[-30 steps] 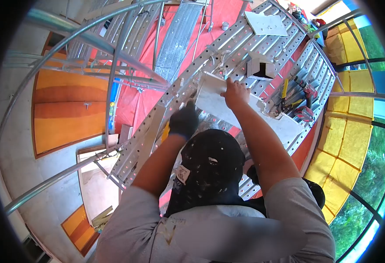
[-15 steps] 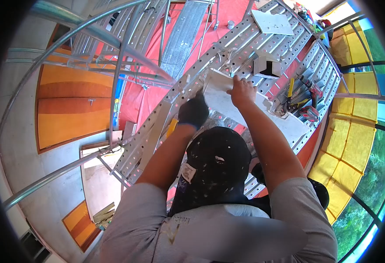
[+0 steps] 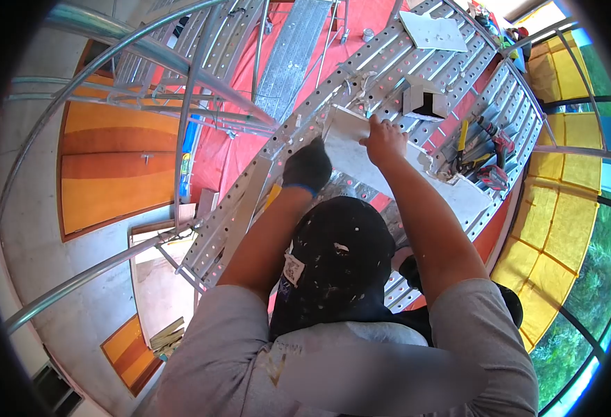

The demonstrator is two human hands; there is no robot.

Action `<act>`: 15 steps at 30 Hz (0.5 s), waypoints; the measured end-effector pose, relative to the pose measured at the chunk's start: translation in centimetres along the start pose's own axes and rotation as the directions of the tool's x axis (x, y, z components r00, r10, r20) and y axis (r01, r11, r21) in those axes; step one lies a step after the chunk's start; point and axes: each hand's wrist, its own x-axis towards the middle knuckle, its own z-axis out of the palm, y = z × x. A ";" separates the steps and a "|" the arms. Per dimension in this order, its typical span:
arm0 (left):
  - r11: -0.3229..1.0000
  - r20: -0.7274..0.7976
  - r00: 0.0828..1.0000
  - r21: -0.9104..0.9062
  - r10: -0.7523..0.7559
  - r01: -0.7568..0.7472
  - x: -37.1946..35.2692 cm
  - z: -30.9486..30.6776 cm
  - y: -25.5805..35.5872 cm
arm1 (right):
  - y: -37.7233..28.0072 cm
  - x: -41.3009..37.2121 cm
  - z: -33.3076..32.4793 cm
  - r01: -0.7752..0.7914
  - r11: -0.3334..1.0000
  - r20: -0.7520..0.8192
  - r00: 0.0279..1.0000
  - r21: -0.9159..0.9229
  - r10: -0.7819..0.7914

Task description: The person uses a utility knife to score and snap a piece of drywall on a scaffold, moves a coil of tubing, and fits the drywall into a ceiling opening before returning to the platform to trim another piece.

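Note:
A white board [image 3: 353, 154], long and flat, lies on the perforated metal scaffold planks in front of me. My right hand [image 3: 387, 144] is bare and grips the board's far edge, with its fingers bent over it. Close to the board's left end is my left hand [image 3: 307, 167] in a dark glove, its fingers closed. Whatever it may hold is hidden by the glove. Beside the left wrist, a yellow item [image 3: 273, 195] shows in part. My paint-specked black trouser leg [image 3: 340, 254] rises just below the hands.
To the right lie a red cordless drill [image 3: 503, 144] and yellow-handled snips [image 3: 462, 139]. Further off are a box-like white piece [image 3: 424, 102] and another white board [image 3: 433, 33]. Scaffold tubes [image 3: 139, 52] cross the left side. Yellow sheeting [image 3: 559, 201] hangs at right.
My gloved left hand has shifted slightly upward along the board's left end. My right hand keeps its hold, almost unmoved, on the board.

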 end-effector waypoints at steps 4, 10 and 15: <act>0.995 0.115 0.991 0.080 -0.069 0.060 -3.4 -1.4 -0.4 | -0.1 -0.1 -0.2 -0.001 0.999 -0.026 1.000 -0.040 0.000; 1.000 -0.012 1.000 0.017 -0.008 0.009 0.1 1.8 -1.0 | 0.2 0.2 -0.6 -0.005 1.000 0.017 1.000 -0.011 0.005; 0.999 0.060 0.997 -0.002 -0.050 0.050 -5.0 0.1 -1.8 | -0.5 -0.1 -0.1 -0.036 0.999 0.018 0.999 0.005 0.036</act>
